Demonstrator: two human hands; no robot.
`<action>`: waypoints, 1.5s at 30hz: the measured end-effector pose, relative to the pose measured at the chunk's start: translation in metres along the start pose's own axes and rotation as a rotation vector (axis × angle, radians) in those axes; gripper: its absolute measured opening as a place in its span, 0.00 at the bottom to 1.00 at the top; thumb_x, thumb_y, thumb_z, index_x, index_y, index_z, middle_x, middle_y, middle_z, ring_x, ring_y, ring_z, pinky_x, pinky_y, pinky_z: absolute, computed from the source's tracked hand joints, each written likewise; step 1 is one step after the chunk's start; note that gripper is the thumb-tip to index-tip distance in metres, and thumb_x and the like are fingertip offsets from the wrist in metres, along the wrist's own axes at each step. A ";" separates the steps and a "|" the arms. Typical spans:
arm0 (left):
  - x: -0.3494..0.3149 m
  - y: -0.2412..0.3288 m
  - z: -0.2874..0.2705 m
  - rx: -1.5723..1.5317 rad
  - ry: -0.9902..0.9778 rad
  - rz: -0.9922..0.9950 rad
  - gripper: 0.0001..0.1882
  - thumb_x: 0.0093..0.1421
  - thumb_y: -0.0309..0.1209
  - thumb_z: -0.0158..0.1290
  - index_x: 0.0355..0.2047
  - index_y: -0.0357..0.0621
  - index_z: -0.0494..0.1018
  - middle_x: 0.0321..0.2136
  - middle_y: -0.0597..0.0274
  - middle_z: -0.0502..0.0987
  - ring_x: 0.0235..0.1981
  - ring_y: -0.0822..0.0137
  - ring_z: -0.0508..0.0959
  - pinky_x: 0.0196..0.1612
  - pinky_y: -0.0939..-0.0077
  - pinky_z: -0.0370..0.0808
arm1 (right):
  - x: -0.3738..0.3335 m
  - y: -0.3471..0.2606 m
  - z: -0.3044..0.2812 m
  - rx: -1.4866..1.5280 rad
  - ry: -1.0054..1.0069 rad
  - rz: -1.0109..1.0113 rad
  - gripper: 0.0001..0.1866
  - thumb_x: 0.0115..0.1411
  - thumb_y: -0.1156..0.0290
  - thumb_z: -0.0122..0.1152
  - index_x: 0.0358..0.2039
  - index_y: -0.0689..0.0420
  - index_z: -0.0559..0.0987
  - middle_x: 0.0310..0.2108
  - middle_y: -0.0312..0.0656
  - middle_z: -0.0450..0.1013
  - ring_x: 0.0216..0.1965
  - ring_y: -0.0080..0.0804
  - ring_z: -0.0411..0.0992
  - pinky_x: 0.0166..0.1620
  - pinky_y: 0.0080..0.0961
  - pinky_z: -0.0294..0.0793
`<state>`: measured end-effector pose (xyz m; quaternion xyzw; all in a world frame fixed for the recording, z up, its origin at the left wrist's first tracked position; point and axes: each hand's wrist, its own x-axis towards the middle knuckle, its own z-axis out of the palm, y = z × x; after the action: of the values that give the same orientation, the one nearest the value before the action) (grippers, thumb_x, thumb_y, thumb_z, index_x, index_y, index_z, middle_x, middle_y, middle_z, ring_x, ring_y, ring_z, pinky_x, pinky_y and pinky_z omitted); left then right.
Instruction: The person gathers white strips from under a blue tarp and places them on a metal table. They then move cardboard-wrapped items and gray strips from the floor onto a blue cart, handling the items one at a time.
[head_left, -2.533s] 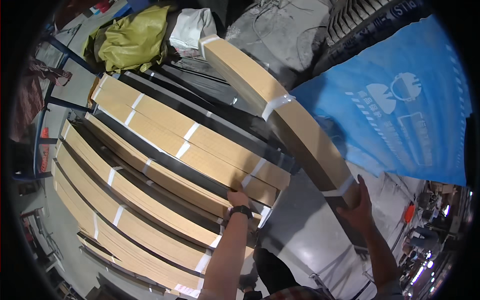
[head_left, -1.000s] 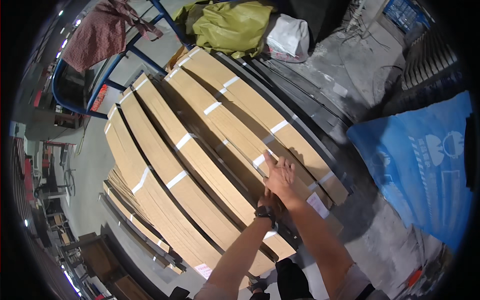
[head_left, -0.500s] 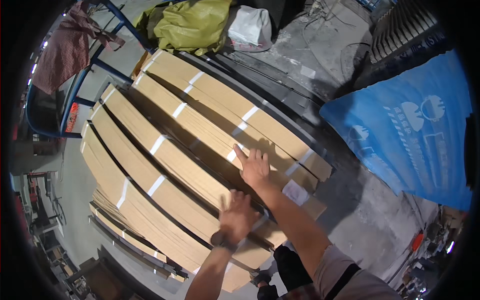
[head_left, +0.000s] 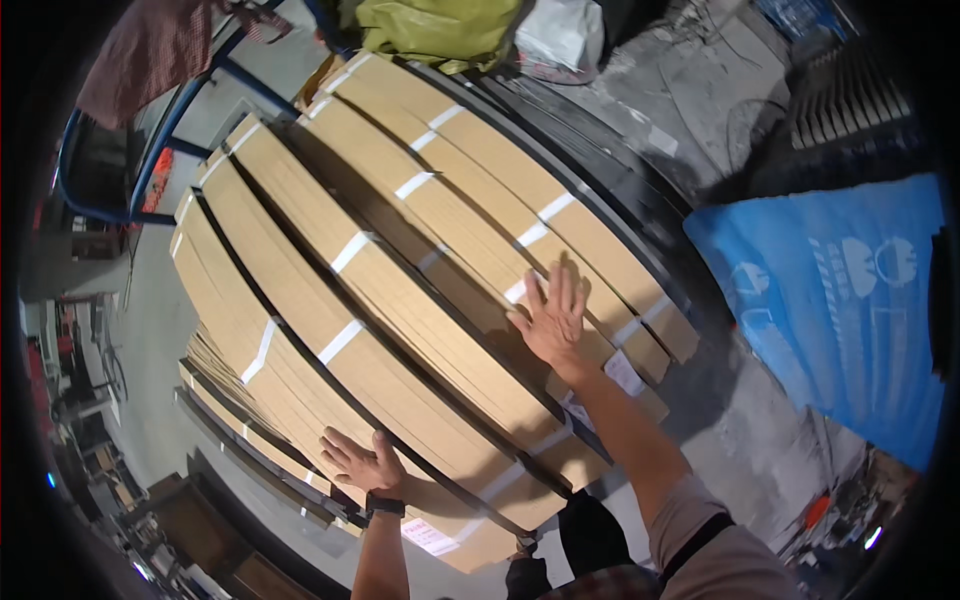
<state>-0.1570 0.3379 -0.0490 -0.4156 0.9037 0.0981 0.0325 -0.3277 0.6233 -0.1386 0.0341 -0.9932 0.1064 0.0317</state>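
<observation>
Long bundles of flat brown cardboard (head_left: 300, 270), bound with white straps (head_left: 352, 252), lie side by side in front of me, with dark gaps between them. My left hand (head_left: 362, 465), a dark band on its wrist, is over the near left bundle, fingers spread and holding nothing. Further right, my right hand (head_left: 553, 322) is laid on another bundle beside a white strap, its fingers extended and apart. A pinkish-white printed label (head_left: 430, 536) is on the bundle end near my left wrist. Another pale label (head_left: 624, 373) shows beside my right forearm.
A blue tubular frame (head_left: 150, 185) with a checked cloth (head_left: 150, 60) over it stands at the far left. Yellow-green sacking (head_left: 440, 28) and a white bag (head_left: 560, 38) lie at the back. A blue printed sheet (head_left: 840, 300) is at the right. Dark long pieces (head_left: 580, 140) run behind the bundles.
My left hand has moved left from the middle bundles to the near left one, uncovering the pinkish-white label. My right hand's fingers have spread. The whole view has shifted slightly.
</observation>
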 end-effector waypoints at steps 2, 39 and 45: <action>0.004 -0.020 -0.003 0.040 0.010 0.009 0.49 0.50 0.59 0.47 0.64 0.45 0.43 0.65 0.48 0.43 0.66 0.45 0.39 0.57 0.31 0.36 | 0.001 -0.013 0.008 -0.003 -0.046 -0.070 0.40 0.52 0.42 0.52 0.59 0.54 0.61 0.61 0.52 0.53 0.62 0.50 0.49 0.60 0.51 0.46; 0.026 -0.778 0.114 -0.326 -0.329 -0.675 0.39 0.47 0.45 0.60 0.51 0.30 0.61 0.49 0.38 0.66 0.50 0.45 0.67 0.53 0.60 0.65 | -0.438 -0.670 0.271 0.004 -1.044 -0.370 0.38 0.48 0.60 0.63 0.56 0.62 0.58 0.54 0.55 0.60 0.52 0.48 0.64 0.53 0.35 0.66; 0.112 -0.774 0.176 -0.149 -0.030 -0.705 0.56 0.41 0.50 0.64 0.59 0.28 0.46 0.57 0.39 0.56 0.57 0.41 0.59 0.58 0.61 0.59 | -0.457 -0.691 0.356 0.130 -0.852 -0.416 0.54 0.45 0.54 0.67 0.61 0.67 0.45 0.59 0.60 0.49 0.60 0.51 0.52 0.59 0.39 0.56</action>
<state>0.3522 -0.2007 -0.3535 -0.7015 0.6945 0.1526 0.0471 0.1591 -0.0982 -0.3730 0.2746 -0.8812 0.1363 -0.3600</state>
